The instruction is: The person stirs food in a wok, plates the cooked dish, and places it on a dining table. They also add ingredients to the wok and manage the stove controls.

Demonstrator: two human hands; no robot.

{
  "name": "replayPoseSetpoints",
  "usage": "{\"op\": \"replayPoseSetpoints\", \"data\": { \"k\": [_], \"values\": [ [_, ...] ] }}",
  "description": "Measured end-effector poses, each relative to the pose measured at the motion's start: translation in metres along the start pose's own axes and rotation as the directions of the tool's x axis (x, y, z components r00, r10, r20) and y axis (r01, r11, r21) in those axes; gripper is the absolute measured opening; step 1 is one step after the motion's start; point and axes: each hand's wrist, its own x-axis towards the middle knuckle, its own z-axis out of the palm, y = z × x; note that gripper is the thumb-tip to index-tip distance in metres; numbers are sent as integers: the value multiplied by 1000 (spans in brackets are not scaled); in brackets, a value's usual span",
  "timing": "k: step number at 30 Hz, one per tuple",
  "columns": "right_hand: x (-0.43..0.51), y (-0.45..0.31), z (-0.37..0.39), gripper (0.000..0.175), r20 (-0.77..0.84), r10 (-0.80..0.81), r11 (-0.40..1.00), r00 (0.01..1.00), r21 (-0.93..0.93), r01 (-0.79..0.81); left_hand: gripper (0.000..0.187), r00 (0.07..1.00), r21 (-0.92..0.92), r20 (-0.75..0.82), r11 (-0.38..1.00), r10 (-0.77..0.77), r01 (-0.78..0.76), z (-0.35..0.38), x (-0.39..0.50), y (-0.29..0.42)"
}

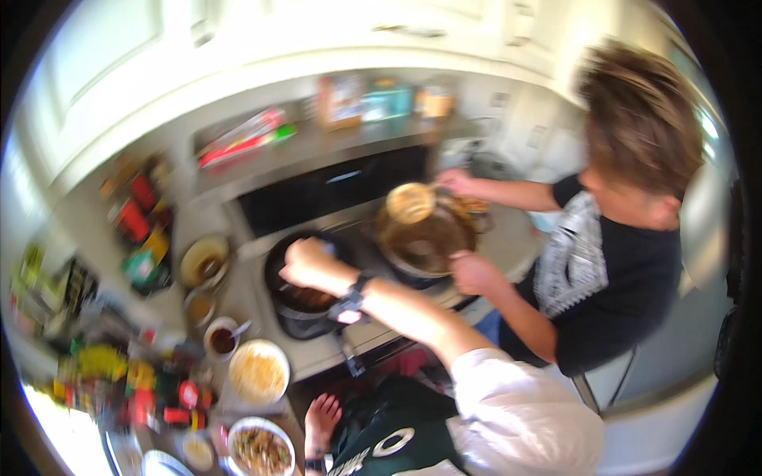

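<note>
My right hand (312,268), with a dark watch at the wrist, is curled above a black frying pan (305,300) on the left side of the stove. Blur hides whether its fingers hold anything. Brown food shows in the pan, and its handle (350,356) points towards me. Low in the picture, my left hand (323,415) hangs by the counter edge with its fingers extended and nothing visible in them. Left of it stand a white bowl of pale yellow food (259,372) and a white bowl of chopped mixed food (261,449).
At right a co-worker (619,256) holds a strainer-like utensil (411,203) over a large wok (424,244). Along the left counter sit a bowl of dark sauce (223,340), a beige bowl (205,262) and several bottles and packets (140,381). White cabinets (309,30) overhang the stove.
</note>
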Motion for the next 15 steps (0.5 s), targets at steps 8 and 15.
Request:
{"op": "replayPoseSetpoints", "data": {
  "k": [8,15],
  "values": [
    [-33,27,21,23,-196,-3,996,981,88,21,25,952,-115,181,956,-248,271,-10,-2,7],
    [-98,107,84,20,-233,122,987,965,128,-94,23,934,46,188,952,-305,302,23,8,5]
  ]
}}
